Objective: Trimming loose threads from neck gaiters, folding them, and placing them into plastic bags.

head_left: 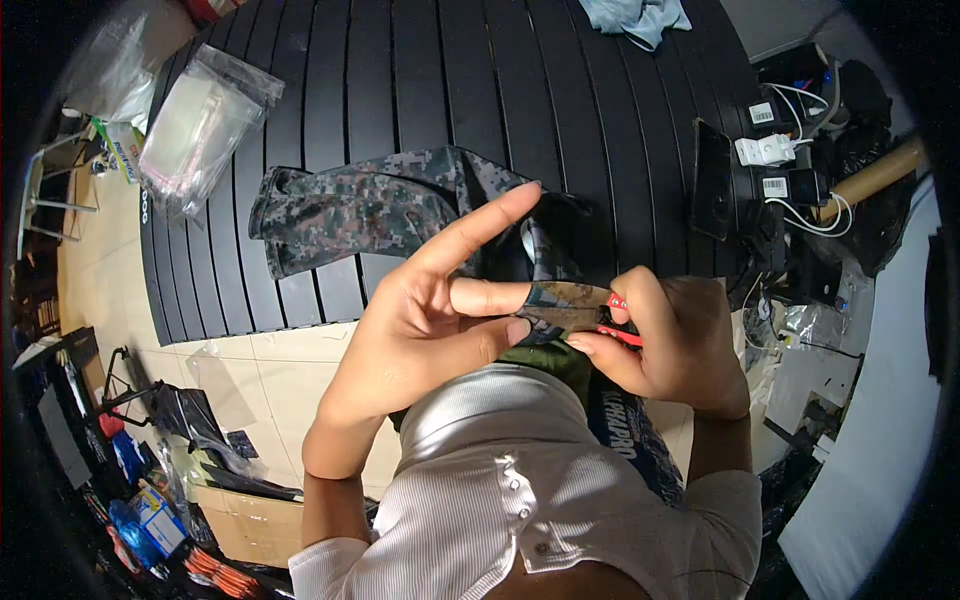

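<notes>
A digital-camouflage cloth piece [350,215], shaped like a sleeve or trouser leg, lies on the black slatted table and runs toward me. My left hand [415,320] pinches its near edge [560,300] between thumb and a bent finger, with the index finger stretched out above. In my right hand [670,335] are small red-handled snips [622,335], held between thumb and curled fingers right beside that cloth edge. Their blades are hard to make out against the cloth. Green fabric [550,362] shows below the hands, in front of my white shirt.
Clear plastic bags [205,130] lie at the table's left. A light blue cloth [640,18] sits at the far edge. On the right are a dark phone-like slab [711,180], white plugs [765,150] with cables, and a cardboard tube [880,178]. A cardboard box [245,525] stands lower left.
</notes>
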Demonstrator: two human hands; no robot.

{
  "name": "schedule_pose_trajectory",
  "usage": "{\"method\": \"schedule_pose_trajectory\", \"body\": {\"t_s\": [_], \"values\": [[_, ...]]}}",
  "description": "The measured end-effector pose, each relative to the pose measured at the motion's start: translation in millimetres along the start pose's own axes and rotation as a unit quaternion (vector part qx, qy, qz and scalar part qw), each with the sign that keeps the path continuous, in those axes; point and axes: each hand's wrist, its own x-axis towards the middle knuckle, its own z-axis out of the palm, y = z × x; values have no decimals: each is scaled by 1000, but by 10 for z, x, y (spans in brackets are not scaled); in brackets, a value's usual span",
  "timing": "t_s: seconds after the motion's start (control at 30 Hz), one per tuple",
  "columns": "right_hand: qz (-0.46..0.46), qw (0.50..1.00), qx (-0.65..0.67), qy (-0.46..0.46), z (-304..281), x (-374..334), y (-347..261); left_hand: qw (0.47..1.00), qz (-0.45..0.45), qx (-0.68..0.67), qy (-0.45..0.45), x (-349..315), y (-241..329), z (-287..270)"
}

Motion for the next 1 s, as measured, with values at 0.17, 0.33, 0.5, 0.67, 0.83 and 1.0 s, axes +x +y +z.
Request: {"method": "schedule_pose_trajectory", "body": {"t_s": [0.17, 0.33, 0.5, 0.67, 0.83, 1.0], "values": [[24, 999, -1, -23, 10, -18, -1, 999, -23, -31, -1, -3, 19, -11], [-7, 998, -64, -2, -36, -26, -5, 998, -51, -38, -10, 1, 35, -47], [54, 985, 63, 151, -55, -78, 75, 997, -37, -61, -22, 2, -2, -74], [164, 978, 67, 110, -77, -60, 155, 997, -21, -71, -5, 11, -19, -94], [226, 963, 63, 129, 98, -66, 281, 999, -14, -34, 14, 31, -5, -66], [350, 928, -68, 111, 494, -171, 832, 996, -37, -34, 73, 93, 0, -106]]}}
